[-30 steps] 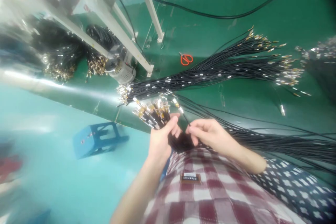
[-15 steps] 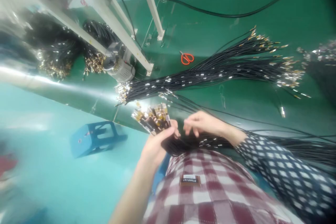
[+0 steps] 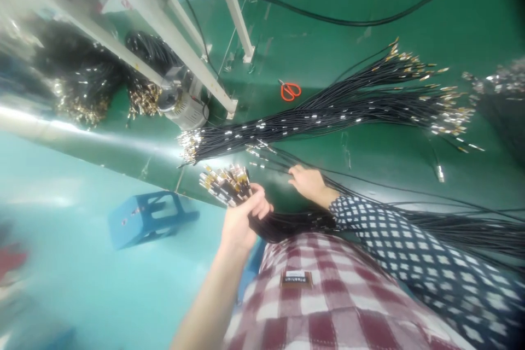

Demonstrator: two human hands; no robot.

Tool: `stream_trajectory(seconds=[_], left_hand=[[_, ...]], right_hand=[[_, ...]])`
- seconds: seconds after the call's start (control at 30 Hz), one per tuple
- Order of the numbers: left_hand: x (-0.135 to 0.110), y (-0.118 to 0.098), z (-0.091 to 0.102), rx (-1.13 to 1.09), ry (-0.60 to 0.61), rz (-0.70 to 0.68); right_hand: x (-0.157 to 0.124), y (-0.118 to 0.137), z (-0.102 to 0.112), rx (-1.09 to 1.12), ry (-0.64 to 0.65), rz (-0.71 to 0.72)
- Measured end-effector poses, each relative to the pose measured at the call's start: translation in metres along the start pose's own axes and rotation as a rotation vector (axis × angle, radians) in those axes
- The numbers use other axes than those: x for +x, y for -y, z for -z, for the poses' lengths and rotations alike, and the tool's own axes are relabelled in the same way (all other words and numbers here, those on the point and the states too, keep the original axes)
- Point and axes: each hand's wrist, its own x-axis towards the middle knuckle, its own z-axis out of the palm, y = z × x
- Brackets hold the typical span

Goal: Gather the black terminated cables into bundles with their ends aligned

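My left hand (image 3: pixel 244 219) is wrapped round a thick bundle of thin black cables (image 3: pixel 279 227). The bundle's gold and silver connector ends (image 3: pixel 225 183) fan out past the thumb, and its length runs right across my lap. My right hand (image 3: pixel 309 181) is lowered over a few loose black cables (image 3: pixel 283 159) on the green surface. Its fingers are bent and slightly apart, with the fingertips at these cables; whether they touch them is hard to see. Just beyond both hands lies a long bundle of black cables (image 3: pixel 295 120) with metal ends.
Orange-handled scissors (image 3: pixel 290 91) lie behind the long bundle. A grey-white motor-like unit (image 3: pixel 186 106) stands by a white frame leg (image 3: pixel 217 90). More cable heaps (image 3: pixel 84 95) are at left. A blue stool (image 3: pixel 150 216) lies tipped on the floor. A black cord (image 3: pixel 361 23) crosses the back.
My right hand has moved from beside the held bundle up and away to the loose cables. My left hand, still holding the bundle, has shifted slightly left.
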Motion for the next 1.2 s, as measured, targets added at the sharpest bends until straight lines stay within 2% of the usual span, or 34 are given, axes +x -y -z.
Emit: stream_trajectory(seconds=[0.17, 0.23, 0.33, 0.4, 0.5, 0.57, 0.63, 0.7, 0.83, 0.9, 0.93, 1.0, 1.07, 1.13, 1.2], left_hand=[[0.001, 0.001, 0.001, -0.002, -0.025, -0.002], [0.001, 0.002, 0.003, -0.009, -0.034, 0.002], [0.001, 0.002, 0.002, -0.012, -0.052, -0.015], [0.001, 0.001, 0.0, -0.01, -0.07, -0.03], [0.003, -0.001, -0.003, 0.012, -0.043, -0.024], [0.004, -0.002, -0.005, 0.054, 0.001, -0.011], [0.003, -0.002, -0.006, 0.111, 0.02, -0.011], [0.002, -0.002, -0.008, 0.161, 0.012, -0.027], [-0.001, -0.003, -0.012, 0.205, 0.007, -0.048], [-0.001, -0.003, -0.014, 0.2, -0.003, -0.051], [-0.001, -0.003, -0.014, 0.186, -0.012, -0.052], [-0.001, -0.003, -0.013, 0.142, -0.031, -0.05], [0.0, -0.002, -0.011, 0.106, -0.047, -0.041], [0.0, 0.0, -0.008, 0.087, -0.043, -0.028], [0.001, 0.001, -0.007, 0.076, -0.031, -0.018]], right_hand=[[0.01, 0.01, -0.008, 0.091, 0.043, 0.007], [0.004, 0.009, -0.002, 0.173, 0.052, 0.039], [-0.02, -0.002, 0.018, 0.315, 0.084, 0.114], [-0.045, -0.015, 0.033, 0.541, 0.15, 0.183], [-0.082, -0.036, 0.049, 1.004, 0.313, 0.234], [-0.1, -0.045, 0.055, 1.146, 0.414, 0.218], [-0.108, -0.042, 0.061, 1.119, 0.473, 0.215], [-0.107, -0.026, 0.068, 0.99, 0.414, 0.241], [-0.094, 0.033, 0.086, 0.771, 0.024, 0.302], [-0.091, 0.051, 0.088, 0.709, -0.102, 0.341], [-0.093, 0.052, 0.086, 0.649, -0.132, 0.367], [-0.103, 0.037, 0.075, 0.478, -0.142, 0.417], [-0.118, 0.007, 0.061, 0.304, -0.091, 0.439], [-0.132, -0.024, 0.051, 0.181, -0.032, 0.398], [-0.14, -0.04, 0.048, 0.138, 0.009, 0.331]])
